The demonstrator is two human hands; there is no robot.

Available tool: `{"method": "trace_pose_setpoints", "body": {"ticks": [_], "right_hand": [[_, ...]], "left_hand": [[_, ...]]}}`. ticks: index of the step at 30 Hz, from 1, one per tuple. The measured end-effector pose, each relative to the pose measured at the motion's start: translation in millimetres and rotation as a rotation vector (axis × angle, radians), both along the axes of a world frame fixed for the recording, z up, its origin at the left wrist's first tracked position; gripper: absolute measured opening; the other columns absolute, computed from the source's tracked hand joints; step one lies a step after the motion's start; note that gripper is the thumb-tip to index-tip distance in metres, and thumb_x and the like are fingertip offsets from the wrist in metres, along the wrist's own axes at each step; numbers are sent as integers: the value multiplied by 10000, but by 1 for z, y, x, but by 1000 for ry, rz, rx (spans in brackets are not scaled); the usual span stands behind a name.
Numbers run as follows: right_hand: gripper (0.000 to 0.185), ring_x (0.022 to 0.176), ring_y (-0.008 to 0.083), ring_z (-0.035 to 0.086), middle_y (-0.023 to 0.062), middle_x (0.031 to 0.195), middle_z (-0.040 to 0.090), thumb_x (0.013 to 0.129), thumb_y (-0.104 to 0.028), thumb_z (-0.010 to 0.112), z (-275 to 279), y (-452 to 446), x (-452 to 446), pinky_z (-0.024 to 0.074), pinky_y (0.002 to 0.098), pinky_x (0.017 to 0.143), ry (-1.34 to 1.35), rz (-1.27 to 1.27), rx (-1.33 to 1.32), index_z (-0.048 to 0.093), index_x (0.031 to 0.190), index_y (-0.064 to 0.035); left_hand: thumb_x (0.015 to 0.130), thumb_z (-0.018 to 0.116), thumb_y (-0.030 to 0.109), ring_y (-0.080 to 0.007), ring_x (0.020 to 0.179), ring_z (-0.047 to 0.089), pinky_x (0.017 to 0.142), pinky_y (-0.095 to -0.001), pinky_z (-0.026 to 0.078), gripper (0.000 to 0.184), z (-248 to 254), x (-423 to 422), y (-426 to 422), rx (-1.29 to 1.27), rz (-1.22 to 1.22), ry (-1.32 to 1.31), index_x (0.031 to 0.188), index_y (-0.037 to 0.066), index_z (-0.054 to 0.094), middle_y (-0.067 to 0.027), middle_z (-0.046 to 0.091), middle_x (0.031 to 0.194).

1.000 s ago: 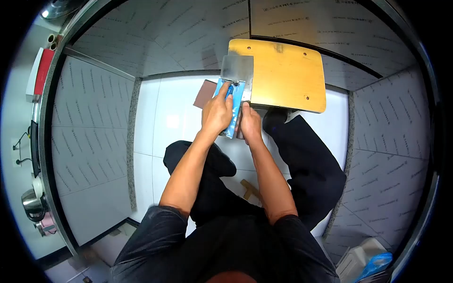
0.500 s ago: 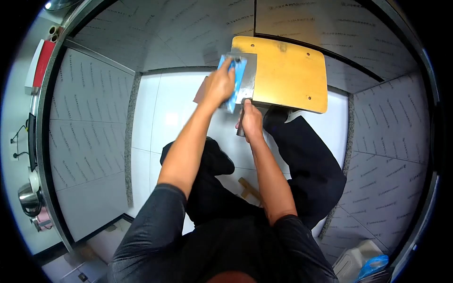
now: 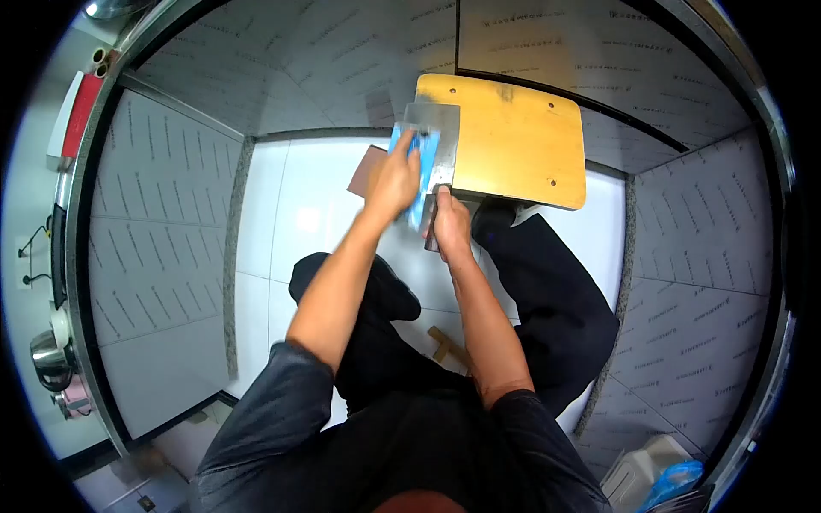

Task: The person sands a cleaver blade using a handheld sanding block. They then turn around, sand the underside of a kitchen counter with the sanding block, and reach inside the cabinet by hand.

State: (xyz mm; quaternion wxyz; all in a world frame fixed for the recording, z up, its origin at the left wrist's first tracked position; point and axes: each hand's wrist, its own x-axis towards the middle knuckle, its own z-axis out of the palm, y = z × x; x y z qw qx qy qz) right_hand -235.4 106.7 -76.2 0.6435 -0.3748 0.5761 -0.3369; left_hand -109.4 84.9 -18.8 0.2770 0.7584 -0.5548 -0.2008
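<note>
A cleaver with a broad grey blade (image 3: 445, 141) has its far end at the left edge of a yellow wooden stool (image 3: 513, 141). My right hand (image 3: 451, 221) is closed round its dark handle near the stool's front edge. My left hand (image 3: 394, 181) grips a blue flat block (image 3: 425, 158) that lies over the left side of the blade, slightly blurred. One finger stretches forward along the block. The block's underside is hidden.
A brown-red sheet (image 3: 365, 171) lies on the white tiled floor (image 3: 321, 192) left of the block. A small wooden piece (image 3: 447, 346) is between my legs. Grey panels stand around. At the lower right is a white container (image 3: 634, 483) with blue plastic (image 3: 676, 483).
The blue block and my left hand moved forward along the blade, then partly back toward me. My right hand stays on the handle. The camera view shifted slightly.
</note>
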Motion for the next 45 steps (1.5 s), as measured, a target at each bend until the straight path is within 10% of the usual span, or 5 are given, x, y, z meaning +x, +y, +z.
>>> {"method": "trace_pose_setpoints", "body": {"ticks": [10,14,21,40,45], "right_hand": [[496,452,203,546,85,617,534,1005,-437,428,-3,0,1,462,352,450,-13,6,30,567,807,-4],[492,448,207,541,94,620,548,1003,-431,427,-5,0,1,465,358,447,-26,-9,6,566,797,-7],[490,421,200,521,84,583,512,1001,-421,439,-8,-1,2,456,355,416,-14,-22,39,555,772,-3],[487,425,186,516,70,565,502,1010,-419,440,-10,-2,3,443,347,408,-35,-58,-31,547,755,-18],[503,410,203,521,85,564,509,1013,-422,421,0,0,0,449,355,422,-12,-12,19,533,741,-13]], "left_hand": [[977,436,321,-501,938,617,842,-547,476,455,0,13,-41,-82,-15,-67,1357,81,507,-326,649,988],[971,468,280,-503,1201,510,1025,-505,416,450,-8,-3,26,-71,-44,-88,1377,90,500,-341,546,1270],[973,433,306,-500,935,614,846,-552,469,444,-4,14,-78,-56,9,-135,1374,123,482,-317,654,986],[975,446,291,-488,948,629,862,-546,480,439,2,-12,17,-69,39,-56,1364,98,512,-317,660,996],[978,421,311,-489,948,627,881,-536,472,445,1,12,-73,28,33,-103,1375,120,493,-314,658,1002]]}}
